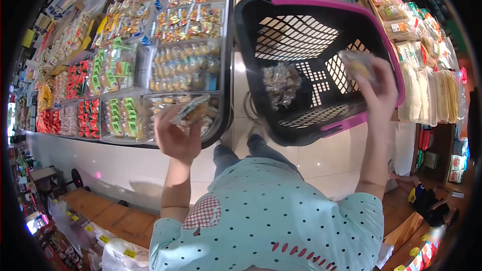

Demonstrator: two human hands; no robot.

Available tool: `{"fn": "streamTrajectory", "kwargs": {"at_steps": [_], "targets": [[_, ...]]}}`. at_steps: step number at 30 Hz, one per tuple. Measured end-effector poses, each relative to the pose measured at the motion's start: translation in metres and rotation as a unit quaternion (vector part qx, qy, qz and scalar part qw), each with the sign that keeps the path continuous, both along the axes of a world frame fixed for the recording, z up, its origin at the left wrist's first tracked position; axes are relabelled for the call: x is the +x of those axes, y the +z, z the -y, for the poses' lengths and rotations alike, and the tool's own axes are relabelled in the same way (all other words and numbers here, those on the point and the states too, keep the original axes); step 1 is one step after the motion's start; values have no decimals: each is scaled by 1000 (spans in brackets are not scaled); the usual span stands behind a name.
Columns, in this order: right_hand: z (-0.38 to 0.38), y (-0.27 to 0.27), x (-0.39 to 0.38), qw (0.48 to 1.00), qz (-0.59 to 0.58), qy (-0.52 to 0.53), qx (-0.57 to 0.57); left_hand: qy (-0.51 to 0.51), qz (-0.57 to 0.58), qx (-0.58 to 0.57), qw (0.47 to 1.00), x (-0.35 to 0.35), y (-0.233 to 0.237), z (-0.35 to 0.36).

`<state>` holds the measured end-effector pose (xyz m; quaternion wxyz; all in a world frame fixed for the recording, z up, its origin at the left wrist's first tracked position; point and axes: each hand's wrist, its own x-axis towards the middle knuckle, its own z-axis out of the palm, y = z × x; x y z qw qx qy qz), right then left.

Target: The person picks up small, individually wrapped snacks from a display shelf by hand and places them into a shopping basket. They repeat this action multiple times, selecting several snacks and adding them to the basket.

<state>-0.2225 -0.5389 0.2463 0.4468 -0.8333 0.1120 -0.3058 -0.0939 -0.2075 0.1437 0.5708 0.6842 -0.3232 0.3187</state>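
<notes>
My left hand is closed around a clear-wrapped pastry, over the display tray's near right corner. Beneath it lie more wrapped pastries of a similar look. My right hand pinches another clear-wrapped pastry above the right side of a black shopping basket with a pink rim. Inside that basket, toward its left, sits a small pile of wrapped snacks.
The sectioned snack display fills the left, with red, green and gold packets. A shelf of packaged goods stands right of the basket. Tiled floor shows below. Another person is at the lower right.
</notes>
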Motion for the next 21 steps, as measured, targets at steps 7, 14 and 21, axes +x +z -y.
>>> {"fn": "streamTrajectory", "kwargs": {"at_steps": [7, 14, 21], "targets": [[81, -67, 98, 910, -263, 228, -227, -86, -8, 145, 986, 12, 40, 90], [114, -222, 181, 715, -401, 383, -425, -243, -7, 216, 946, 50, 58, 215], [94, -256, 251, 760, -292, 453, -363, -325, -128, 630, 693, 52, -37, 359]]}}
